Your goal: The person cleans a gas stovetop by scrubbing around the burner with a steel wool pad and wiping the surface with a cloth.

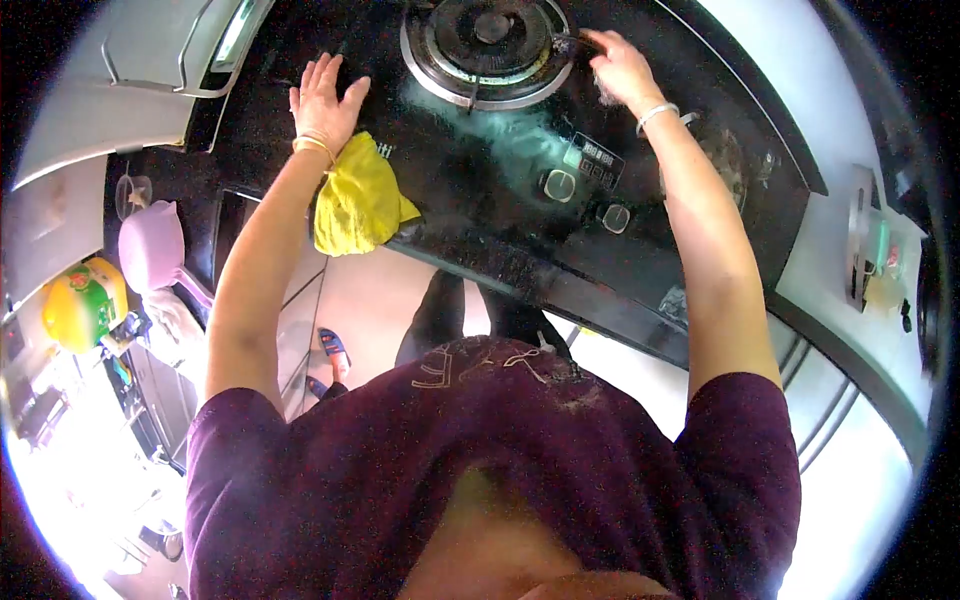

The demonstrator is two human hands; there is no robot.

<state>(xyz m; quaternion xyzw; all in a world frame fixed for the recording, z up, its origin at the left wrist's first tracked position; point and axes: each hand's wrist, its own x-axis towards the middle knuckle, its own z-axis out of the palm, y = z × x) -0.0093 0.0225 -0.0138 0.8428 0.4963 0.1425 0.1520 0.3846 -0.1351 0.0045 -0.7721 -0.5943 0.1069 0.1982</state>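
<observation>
Maroon shirt over pale floor, beside streaked black stove, left grip spread, right grip's hold unclear

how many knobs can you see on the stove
2: one knob nearer the burner, another knob nearer the right forearm; the yellow cloth may hide more.

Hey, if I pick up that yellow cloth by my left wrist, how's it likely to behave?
The yellow cloth will probably be floppy, since it lies in soft, loose folds. It looks thin, so it's likely light for its size. Pushed along the black stovetop, it should bunch rather than roll, given its crumpled shape.
</observation>
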